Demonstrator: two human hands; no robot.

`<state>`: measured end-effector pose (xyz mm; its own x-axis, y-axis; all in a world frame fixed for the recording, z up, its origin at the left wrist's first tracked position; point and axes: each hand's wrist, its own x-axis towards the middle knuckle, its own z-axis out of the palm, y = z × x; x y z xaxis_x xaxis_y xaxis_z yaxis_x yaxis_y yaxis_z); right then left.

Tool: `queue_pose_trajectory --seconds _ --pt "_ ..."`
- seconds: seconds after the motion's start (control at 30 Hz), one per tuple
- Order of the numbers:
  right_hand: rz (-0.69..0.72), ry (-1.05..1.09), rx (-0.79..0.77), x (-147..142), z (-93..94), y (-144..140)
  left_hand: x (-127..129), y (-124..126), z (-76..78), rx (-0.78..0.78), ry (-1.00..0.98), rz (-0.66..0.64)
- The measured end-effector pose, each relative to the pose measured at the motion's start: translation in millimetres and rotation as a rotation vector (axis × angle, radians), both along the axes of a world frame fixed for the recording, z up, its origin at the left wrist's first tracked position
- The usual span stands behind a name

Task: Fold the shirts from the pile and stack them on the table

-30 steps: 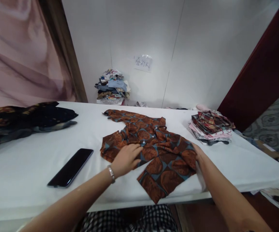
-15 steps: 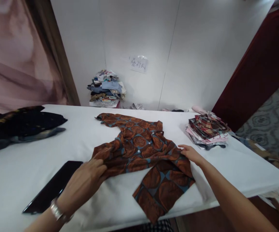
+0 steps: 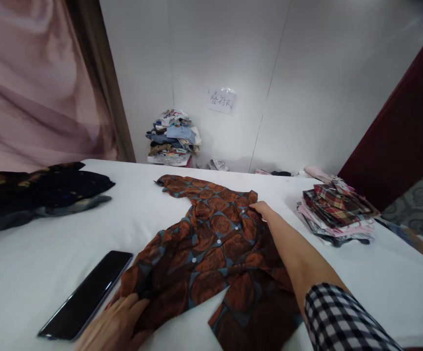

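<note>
A brown shirt (image 3: 216,222) with blue-grey shapes and white buttons lies spread sideways on the white table, its collar to the right. My left hand (image 3: 118,319) is closed on the shirt's hem at the lower left, fingers bunching the cloth. At the collar, my right hand (image 3: 262,209) pinches the fabric, its fingertips partly hidden. One sleeve stretches to the far left; the other (image 3: 250,312) hangs toward the near edge, partly under my right forearm. Close to my left hand lies a flat, glossy black phone-like slab (image 3: 89,292).
On the right stands a stack of folded shirts (image 3: 337,207), plaid on top. Dark garments (image 3: 46,192) lie at the left. A tall pile of clothes (image 3: 174,136) stands behind the table (image 3: 134,219), below a handwritten sign (image 3: 222,101) on the wall.
My right hand has gone from the shirt's near side up to the collar. My left hand has drawn the hem down toward me, straightening the front. The view has shifted a little left.
</note>
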<state>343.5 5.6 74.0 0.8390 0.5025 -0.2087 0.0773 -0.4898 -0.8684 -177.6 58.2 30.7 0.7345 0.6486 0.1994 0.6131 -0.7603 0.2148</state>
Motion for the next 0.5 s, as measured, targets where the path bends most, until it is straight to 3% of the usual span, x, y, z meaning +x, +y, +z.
queue_pose_trajectory --seconds 0.1,0.23,0.37,0.5 --pt "-0.096 -0.080 -0.006 14 8.6 5 1 -2 10.2 -0.009 0.001 -0.106" --pt "-0.220 -0.211 0.163 29 26.6 -7 7 -4 19.8 0.073 -0.128 -0.242" --pt "-0.051 -0.055 0.423 24 24.8 -33 11 -2 9.9 0.082 -0.139 -0.320" --pt "0.033 -0.100 0.104 8 7.1 -77 14 -2 -0.1 0.027 -0.126 -0.356"
